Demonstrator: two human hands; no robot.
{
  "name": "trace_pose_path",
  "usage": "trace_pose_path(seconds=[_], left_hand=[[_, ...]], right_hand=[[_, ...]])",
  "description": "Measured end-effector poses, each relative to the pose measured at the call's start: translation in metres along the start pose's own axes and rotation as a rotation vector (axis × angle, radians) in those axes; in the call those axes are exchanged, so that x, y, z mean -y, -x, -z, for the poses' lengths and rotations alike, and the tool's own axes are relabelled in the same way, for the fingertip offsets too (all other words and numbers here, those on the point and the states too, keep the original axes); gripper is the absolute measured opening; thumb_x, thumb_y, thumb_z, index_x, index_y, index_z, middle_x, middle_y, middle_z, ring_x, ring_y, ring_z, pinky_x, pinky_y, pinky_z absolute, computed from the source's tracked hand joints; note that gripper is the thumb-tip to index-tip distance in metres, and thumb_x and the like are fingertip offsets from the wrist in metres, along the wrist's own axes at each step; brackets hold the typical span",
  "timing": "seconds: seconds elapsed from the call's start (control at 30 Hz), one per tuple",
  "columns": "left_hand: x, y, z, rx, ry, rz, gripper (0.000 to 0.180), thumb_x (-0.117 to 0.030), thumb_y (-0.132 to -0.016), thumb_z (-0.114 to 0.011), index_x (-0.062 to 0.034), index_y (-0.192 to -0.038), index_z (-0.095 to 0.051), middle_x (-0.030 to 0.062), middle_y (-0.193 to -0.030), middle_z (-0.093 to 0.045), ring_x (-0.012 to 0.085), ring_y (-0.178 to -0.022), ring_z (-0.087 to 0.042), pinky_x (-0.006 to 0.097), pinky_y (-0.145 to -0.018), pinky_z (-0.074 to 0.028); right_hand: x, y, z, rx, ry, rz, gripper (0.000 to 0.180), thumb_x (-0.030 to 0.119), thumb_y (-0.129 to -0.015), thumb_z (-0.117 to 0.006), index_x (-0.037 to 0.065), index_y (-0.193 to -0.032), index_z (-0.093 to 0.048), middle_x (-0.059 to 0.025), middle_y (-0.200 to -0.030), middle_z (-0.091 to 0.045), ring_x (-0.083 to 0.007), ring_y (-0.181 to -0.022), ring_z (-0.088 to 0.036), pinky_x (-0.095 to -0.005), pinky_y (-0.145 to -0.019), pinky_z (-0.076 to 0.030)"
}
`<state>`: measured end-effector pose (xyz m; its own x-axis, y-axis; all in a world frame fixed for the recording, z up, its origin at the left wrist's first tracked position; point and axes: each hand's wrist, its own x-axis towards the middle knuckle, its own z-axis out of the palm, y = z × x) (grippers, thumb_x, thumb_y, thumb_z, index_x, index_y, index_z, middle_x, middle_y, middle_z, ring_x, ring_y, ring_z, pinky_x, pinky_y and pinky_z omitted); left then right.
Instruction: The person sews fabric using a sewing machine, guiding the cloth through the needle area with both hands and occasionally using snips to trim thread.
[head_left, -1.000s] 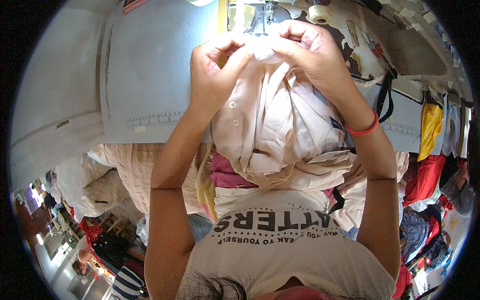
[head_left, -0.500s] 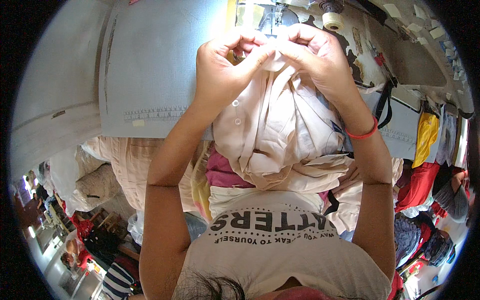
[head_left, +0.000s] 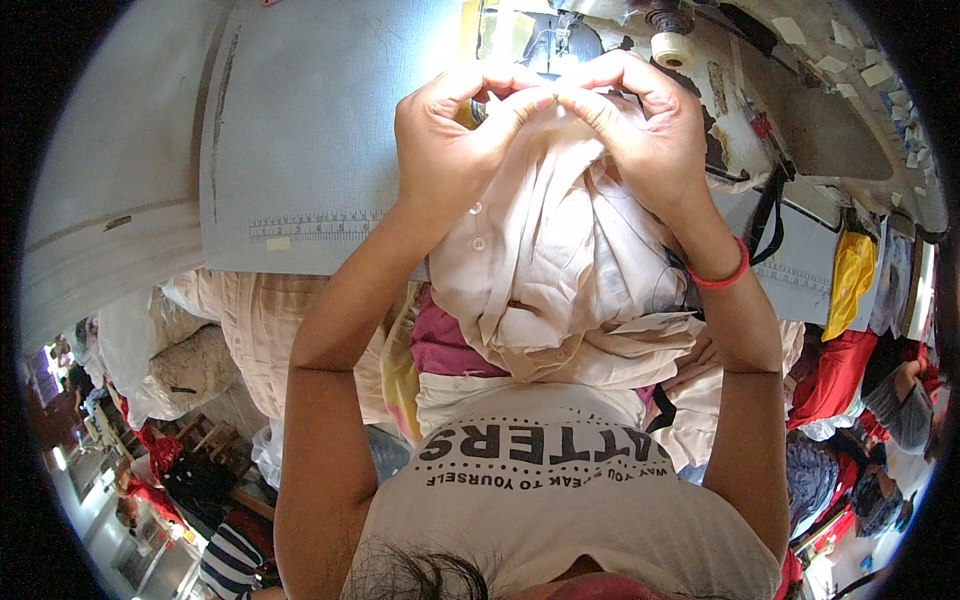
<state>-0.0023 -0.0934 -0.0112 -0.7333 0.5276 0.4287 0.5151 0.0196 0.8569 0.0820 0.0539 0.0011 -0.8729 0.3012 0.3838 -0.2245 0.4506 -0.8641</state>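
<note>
Finger and thumb pinched on each side here, left hand [head_left: 445,135] and right hand [head_left: 655,130] both gripping the cream garment [head_left: 560,240], thumb tips meeting over its top edge! The fingers cover most of that edge, so whether it's folded there is hard to say. Just beyond, under the bright light, sits the sewing machine's needle [head_left: 562,35]. Below the hands the garment spreads in loose creases over the table's near edge, two buttons [head_left: 478,244] on its left side. A red band [head_left: 735,270] rings the right wrist. Left, the grey table [head_left: 300,130] carries a ruler scale [head_left: 315,228]; far right hangs yellow cloth [head_left: 850,280].
</note>
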Motion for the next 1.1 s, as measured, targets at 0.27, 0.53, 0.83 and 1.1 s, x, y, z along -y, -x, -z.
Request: trace_pose_path(seconds=[0.27, 0.53, 0.83, 1.1], left_hand=[[0.007, 0.002, -0.005, 0.032, 0.191, 0.037, 0.011, -0.01, -0.073, -0.068, -0.0034, -0.08, -0.064, 0.0015, -0.072, -0.062, 0.0065, -0.062, -0.05, 0.019, -0.056, -0.042], [0.006, 0.001, -0.004, 0.112, 0.265, 0.12, 0.013, -0.01, -0.077, -0.064, 0.0002, -0.084, -0.06, 0.0025, -0.074, -0.059, 0.0065, -0.066, -0.051, 0.02, -0.06, -0.043], [0.007, -0.002, -0.001, 0.137, 0.281, 0.146, 0.016, -0.006, -0.077, -0.06, 0.0006, -0.091, -0.058, 0.003, -0.076, -0.06, 0.0063, -0.068, -0.054, 0.02, -0.065, -0.043], [0.011, -0.008, 0.027, 0.157, -0.02, 0.211, 0.021, -0.009, -0.074, -0.059, -0.0027, -0.094, -0.058, 0.005, -0.08, -0.062, 0.0106, -0.074, -0.056, 0.024, -0.069, -0.043]], right_hand=[[0.002, 0.001, 0.001, 0.006, -0.102, -0.088, 0.01, 0.01, -0.074, -0.065, 0.001, -0.079, -0.063, -0.0053, -0.077, -0.064, -0.0092, -0.071, -0.059, -0.022, -0.065, -0.045], [0.003, 0.0, 0.0, 0.018, -0.076, -0.043, 0.012, 0.011, -0.075, -0.064, 0.0, -0.08, -0.064, -0.0057, -0.077, -0.063, -0.0105, -0.071, -0.058, -0.023, -0.068, -0.044], [-0.001, -0.002, -0.001, 0.115, -0.187, -0.162, 0.011, 0.011, -0.077, -0.061, -0.001, -0.078, -0.06, -0.0045, -0.073, -0.061, -0.0066, -0.071, -0.054, -0.0221, -0.066, -0.044], [-0.013, -0.004, 0.006, 0.177, -0.392, -0.251, 0.007, 0.006, -0.08, -0.057, -0.001, -0.083, -0.058, 0.0014, -0.076, -0.058, -0.003, -0.071, -0.051, -0.0176, -0.064, -0.042]])
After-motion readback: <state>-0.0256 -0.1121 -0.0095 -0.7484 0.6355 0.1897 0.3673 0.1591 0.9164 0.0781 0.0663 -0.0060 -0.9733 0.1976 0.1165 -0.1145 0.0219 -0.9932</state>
